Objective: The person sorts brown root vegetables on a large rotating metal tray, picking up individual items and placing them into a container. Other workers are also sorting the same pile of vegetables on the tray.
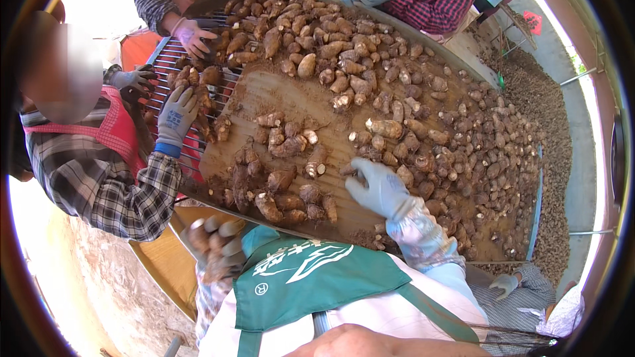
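Observation:
Soil-covered taro corms (384, 128) lie spread over a large wooden sorting table (278, 89). My right hand (379, 188), in a grey-blue glove, is over the near middle of the table, thumb and fingers apart, with a small corm just beyond its fingertips. At the table's near left edge, my left hand (223, 235), also gloved and blurred by motion, holds a few brown taro corms (214, 252) in front of my green apron. A loose group of larger corms (280, 203) lies between my two hands, on the table's near side.
A metal bar grate (186, 151) forms the table's left end, where a person in a pink apron has gloved hands. Two more people stand at the far edge; another is at lower right. A yellowish board or bin (158, 258) sits below left. Corms are heaped on the floor (550, 158).

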Demonstrator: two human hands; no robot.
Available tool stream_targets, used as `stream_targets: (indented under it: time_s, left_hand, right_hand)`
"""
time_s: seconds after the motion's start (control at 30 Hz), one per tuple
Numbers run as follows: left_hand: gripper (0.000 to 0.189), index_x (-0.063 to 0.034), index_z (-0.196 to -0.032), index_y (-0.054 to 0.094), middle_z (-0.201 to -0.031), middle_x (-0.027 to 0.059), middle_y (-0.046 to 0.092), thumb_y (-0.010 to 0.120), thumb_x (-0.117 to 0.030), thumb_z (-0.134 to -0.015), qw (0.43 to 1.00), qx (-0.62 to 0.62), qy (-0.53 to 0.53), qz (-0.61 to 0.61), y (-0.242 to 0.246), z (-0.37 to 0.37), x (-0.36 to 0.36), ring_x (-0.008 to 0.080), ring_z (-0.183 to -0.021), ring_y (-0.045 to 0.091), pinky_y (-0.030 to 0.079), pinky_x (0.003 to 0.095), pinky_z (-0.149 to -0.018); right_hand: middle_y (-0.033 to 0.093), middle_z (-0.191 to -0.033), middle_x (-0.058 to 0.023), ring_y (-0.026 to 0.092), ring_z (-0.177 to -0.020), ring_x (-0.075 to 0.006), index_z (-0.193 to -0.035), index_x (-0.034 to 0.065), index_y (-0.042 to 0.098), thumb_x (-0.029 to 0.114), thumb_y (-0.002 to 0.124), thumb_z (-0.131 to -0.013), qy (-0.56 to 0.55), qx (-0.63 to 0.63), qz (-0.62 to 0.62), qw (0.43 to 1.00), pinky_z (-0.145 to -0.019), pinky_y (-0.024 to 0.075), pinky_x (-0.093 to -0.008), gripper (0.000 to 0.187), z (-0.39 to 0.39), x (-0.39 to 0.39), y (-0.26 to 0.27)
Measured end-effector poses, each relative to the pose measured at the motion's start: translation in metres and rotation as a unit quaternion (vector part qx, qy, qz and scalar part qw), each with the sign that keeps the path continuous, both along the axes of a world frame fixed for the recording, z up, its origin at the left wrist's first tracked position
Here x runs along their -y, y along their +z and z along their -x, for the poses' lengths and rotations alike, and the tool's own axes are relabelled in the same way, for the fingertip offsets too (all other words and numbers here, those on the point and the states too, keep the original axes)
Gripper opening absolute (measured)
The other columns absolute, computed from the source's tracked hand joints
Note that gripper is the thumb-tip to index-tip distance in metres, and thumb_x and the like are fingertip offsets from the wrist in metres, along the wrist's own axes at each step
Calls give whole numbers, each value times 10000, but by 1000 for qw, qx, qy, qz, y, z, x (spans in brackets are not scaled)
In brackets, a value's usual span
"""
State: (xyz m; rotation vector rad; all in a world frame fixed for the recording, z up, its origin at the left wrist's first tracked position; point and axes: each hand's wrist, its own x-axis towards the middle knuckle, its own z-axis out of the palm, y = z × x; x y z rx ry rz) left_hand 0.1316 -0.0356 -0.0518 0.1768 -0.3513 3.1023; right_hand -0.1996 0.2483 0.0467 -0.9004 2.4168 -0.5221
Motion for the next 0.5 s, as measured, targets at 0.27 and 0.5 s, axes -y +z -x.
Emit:
stream_targets:
  time_s: [0.27,0.5]
  left_hand:
    - [515,-28,-1497,622,-1479,96,697,648,-266,-1040,793,395,388,-255,-50,-142,0,251,-1227,706,641,389,-890]
    - [434,-17,-1402,686,-1356,163,766,621,-304,-1083,879,161,24,449,37,60,-7,217,-1155,753,583,329,-878]
  right_hand:
    - [496,-1517,-410,651,-1287,-540,-1636,-20,308,339,831,-908,-62,152,-65,984,-1115,536,-527,965,-74,62,-54]
    - [662,-1362,-276,660,-1280,-418,-1497,24,525,233,845,-889,88,189,193,959,-1074,537,-484,719,4,190,-78]
